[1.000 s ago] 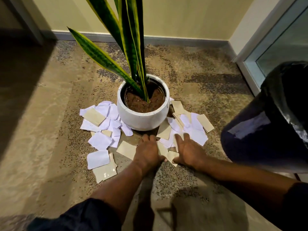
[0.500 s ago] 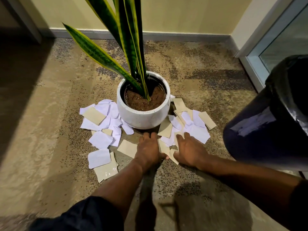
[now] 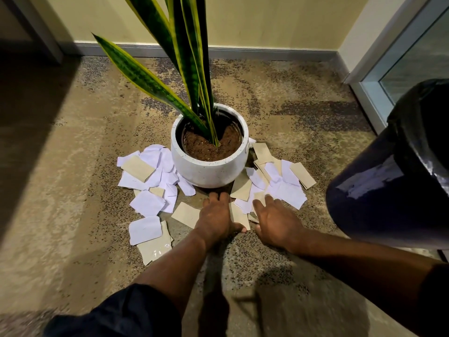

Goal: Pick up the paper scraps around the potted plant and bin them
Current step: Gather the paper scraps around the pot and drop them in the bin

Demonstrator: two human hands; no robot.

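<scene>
Neither grip has closed on anything: the left hand (image 3: 216, 216) lies palm down with its thumb stretched out onto a tan scrap (image 3: 239, 215), and the right hand (image 3: 277, 223) rests on the scraps with its fingers spread. The left fingertips reach to the foot of the white pot (image 3: 209, 171) and are hard to make out in its shadow. Both forearms come in from the bottom edge, the left one out of a dark sleeve (image 3: 116, 312).

White and tan paper scraps (image 3: 148, 203) lie on the floor (image 3: 73, 166) at centre frame, on both sides of the pot and in front of it. The plant (image 3: 145, 76) is cut off at the top edge. At the right edge a dark bin (image 3: 388, 190) with a black liner is partly out of frame. The floor is mottled brown carpet, meeting a pale yellow wall (image 3: 267, 20) with a grey skirting board (image 3: 267, 53), and a glass door (image 3: 413, 57) stands at upper right.
</scene>
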